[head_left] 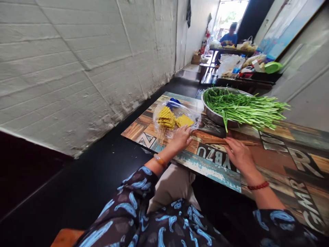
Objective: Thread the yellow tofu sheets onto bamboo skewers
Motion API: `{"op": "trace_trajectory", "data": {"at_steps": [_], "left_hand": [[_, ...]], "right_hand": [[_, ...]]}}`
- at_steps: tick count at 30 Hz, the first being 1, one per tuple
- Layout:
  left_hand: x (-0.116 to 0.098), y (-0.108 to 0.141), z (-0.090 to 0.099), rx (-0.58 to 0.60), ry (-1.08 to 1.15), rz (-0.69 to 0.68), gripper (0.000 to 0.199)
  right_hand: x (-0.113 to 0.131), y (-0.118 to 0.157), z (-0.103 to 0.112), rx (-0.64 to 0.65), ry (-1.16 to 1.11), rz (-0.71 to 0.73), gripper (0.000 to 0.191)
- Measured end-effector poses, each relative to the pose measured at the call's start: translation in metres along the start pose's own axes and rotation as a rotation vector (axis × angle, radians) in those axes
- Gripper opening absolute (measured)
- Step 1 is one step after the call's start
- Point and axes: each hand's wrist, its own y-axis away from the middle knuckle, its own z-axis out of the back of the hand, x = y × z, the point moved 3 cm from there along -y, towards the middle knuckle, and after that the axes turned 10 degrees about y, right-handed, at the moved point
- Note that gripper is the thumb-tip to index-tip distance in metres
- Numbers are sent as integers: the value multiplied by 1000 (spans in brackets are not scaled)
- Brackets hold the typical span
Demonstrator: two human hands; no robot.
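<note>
Skewers (213,141) lie in front of the metal bowl (215,117) of green stalks (250,109), the right hand (240,153) at them, whether its fingers pinch one I cannot tell; left of the bowl, the left hand (182,138) is at the flat yellow pieces (184,120), its grip unclear, with skewered yellow pieces (166,117) farther left on a plastic bag (196,117)

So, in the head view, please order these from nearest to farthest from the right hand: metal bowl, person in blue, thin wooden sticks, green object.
From the right hand:
1. Thin wooden sticks, right beside it.
2. Metal bowl, just beyond the sticks.
3. Green object, right background.
4. Person in blue, at the far end.
</note>
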Motion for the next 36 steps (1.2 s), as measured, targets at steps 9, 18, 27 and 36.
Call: {"op": "trace_trajectory", "data": {"at_steps": [9, 18, 27, 36], "left_hand": [[17, 21, -9, 107, 28, -159, 21], [25, 14, 15, -159, 263, 58, 20], [56, -33, 14, -175, 34, 269, 28], [40, -40, 7, -162, -131, 134, 34]], "right_hand": [[-24, 14, -20, -16, 140, -18, 39], [-20, 1, -21, -75, 142, -46, 34], [-14, -10, -14, -18, 208, -173, 29], [-7, -14, -11, 81, 118, -106, 39]]}}
